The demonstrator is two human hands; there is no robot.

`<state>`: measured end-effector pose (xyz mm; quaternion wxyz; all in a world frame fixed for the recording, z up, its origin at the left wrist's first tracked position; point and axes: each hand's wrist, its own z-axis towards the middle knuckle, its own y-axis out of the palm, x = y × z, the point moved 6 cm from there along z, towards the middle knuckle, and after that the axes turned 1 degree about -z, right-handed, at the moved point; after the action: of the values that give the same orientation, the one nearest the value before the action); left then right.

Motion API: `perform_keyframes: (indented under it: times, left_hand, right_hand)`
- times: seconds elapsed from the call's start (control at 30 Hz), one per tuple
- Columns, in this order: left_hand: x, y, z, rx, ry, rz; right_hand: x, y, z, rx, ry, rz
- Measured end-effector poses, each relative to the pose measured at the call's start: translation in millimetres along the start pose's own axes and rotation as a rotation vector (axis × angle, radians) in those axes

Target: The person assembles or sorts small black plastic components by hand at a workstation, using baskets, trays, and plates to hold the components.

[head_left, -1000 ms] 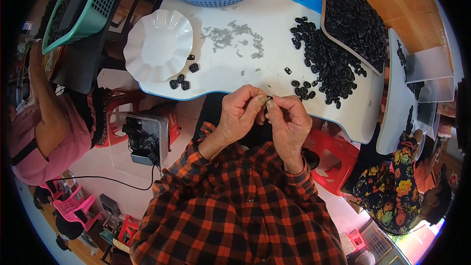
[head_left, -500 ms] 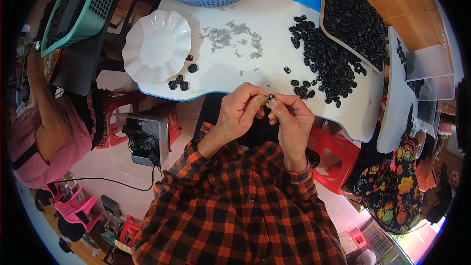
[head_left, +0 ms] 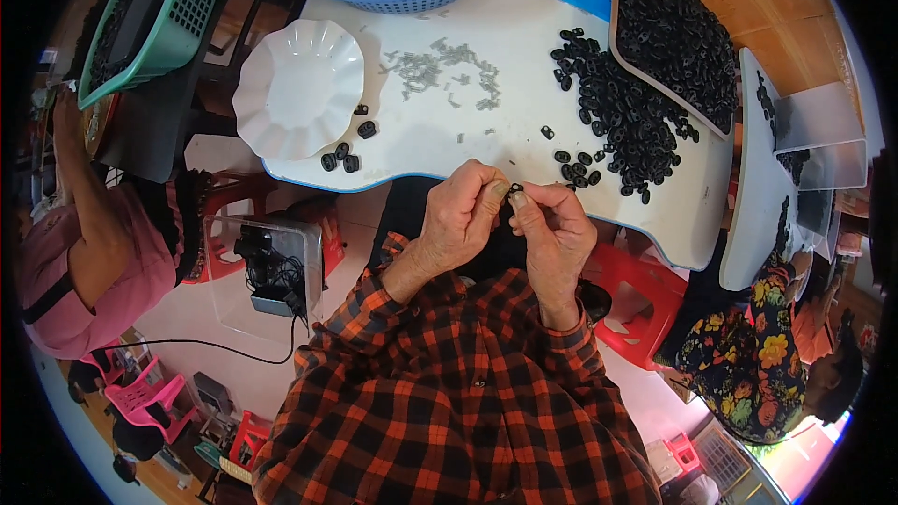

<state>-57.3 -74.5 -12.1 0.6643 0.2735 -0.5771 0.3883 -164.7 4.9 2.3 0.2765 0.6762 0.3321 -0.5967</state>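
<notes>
Head view: right hand (head_left: 558, 238) pinches a black piece (head_left: 515, 188), left hand (head_left: 458, 212), fingertips pressed together, beside it; probably light, stiff, best held by its rim.

Pink-shirted person (head_left: 98, 271) at nine o'clock, floral-clad person (head_left: 739, 374) at four.
A clear bin (head_left: 224, 304) holding black cables (head_left: 285, 276) stands toward half past eight; a pink chair (head_left: 145, 398) is at eight, a red stool (head_left: 655, 282) at four.

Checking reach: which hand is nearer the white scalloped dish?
Left. The left hand is below and right of the dish in the picture; the right hand is farther right.
</notes>
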Motion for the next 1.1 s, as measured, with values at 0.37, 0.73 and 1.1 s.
perform_keyframes:
  times: [0.37, 0.73, 1.1]
  left_hand:
    - [-9.9, 6.7, -1.3, -0.024, -0.092, -0.155]
    - [-12.5, 7.2, -3.3, -0.013, -0.153, -0.189]
    - [-13.6, 11.3, -5.8, -0.027, -0.125, -0.162]
  right_hand:
    - [-1.6, -0.4, 2.7, -0.011, -0.300, -0.247]
    - [2.2, -5.8, 2.7, -0.027, 0.060, 0.004]
    - [13.5, -9.7, 2.4, -0.046, 0.090, -0.001]
